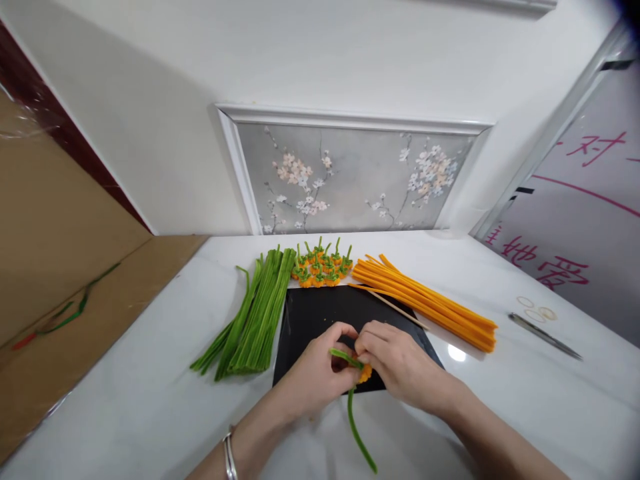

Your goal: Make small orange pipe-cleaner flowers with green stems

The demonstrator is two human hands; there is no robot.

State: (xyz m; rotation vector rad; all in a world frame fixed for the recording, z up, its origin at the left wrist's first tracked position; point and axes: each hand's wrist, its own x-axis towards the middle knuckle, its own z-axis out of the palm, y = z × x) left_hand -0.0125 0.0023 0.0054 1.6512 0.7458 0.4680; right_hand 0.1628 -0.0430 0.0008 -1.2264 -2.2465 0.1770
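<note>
1. A small orange piece (367, 375) is sitting between your hands above the black mat (315, 310), a green strip (360, 437) trailing from it toward you
2. Your left hand (323, 367) is pinching it; your right hand (395, 360) is gripping it too, fingers drawn narrow
3. Beyond the mat, orange-and-green pieces (319, 268) are standing clustered on the surface (160, 360)
4. A green bundle (260, 320) is lying left, an orange bundle (430, 301) right

There are two fuzzy-stem bundles (257, 320) (430, 302), one mat (313, 312), one stick (399, 311)
</note>
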